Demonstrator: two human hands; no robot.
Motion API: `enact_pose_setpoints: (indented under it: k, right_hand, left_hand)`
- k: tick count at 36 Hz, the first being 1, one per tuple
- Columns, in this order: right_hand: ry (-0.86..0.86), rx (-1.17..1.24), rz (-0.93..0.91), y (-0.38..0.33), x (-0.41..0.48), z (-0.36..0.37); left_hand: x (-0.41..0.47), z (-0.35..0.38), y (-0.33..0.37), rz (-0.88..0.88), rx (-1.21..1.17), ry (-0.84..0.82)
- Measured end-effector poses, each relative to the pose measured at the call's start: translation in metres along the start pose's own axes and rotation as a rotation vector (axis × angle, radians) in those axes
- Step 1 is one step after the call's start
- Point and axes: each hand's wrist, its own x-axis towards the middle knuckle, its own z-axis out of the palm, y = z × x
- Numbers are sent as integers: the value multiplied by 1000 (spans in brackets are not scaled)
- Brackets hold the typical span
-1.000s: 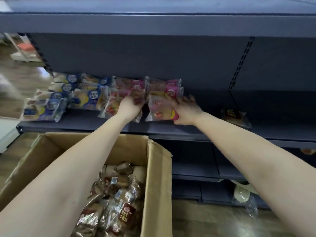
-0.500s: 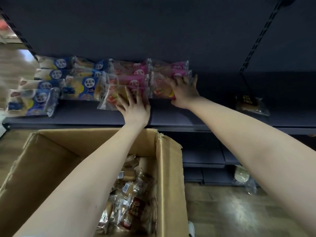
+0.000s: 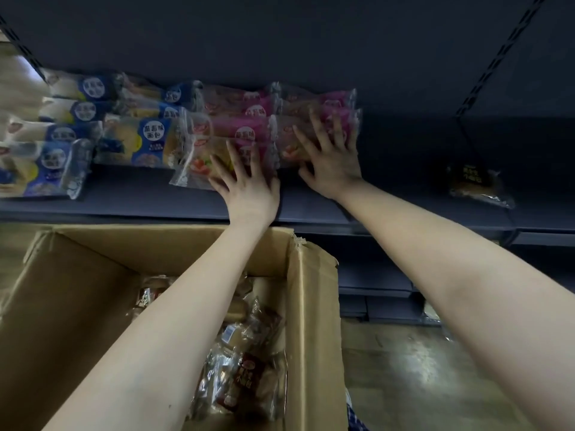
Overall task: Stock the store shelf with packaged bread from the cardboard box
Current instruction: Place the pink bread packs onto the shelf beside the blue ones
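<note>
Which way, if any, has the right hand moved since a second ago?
Yes. The right hand went deeper, toward the shelf's back panel; its flat fingers reach the rear pink bread packs.

dark shelf (image 3: 140,202) carries blue bread packs (image 3: 146,143) at left, pink packs (image 3: 249,122) beside them, one brown pack (image 3: 477,186) well apart, right.

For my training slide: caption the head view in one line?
The left hand and right hand press flat on pink bread packs on the shelf, cardboard box below.
</note>
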Motion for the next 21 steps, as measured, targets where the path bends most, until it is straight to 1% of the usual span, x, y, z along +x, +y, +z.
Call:
enact_pose_setpoints:
  k: [4,8,16,21]
  right_hand:
    - [-58,74,58,-4,8,-2]
    - [-92,99,105,-9,11,-6]
    - [-97,107,138,-10,13,-5]
    - [-76,226,152,-9,11,-8]
  left_hand:
    - [0,-1,1,-15,4,-1]
    - [1,0,2,-23,9,-2]
    - [1,-1,1,-14,-12,0]
    - [1,-1,1,-19,-22,-6]
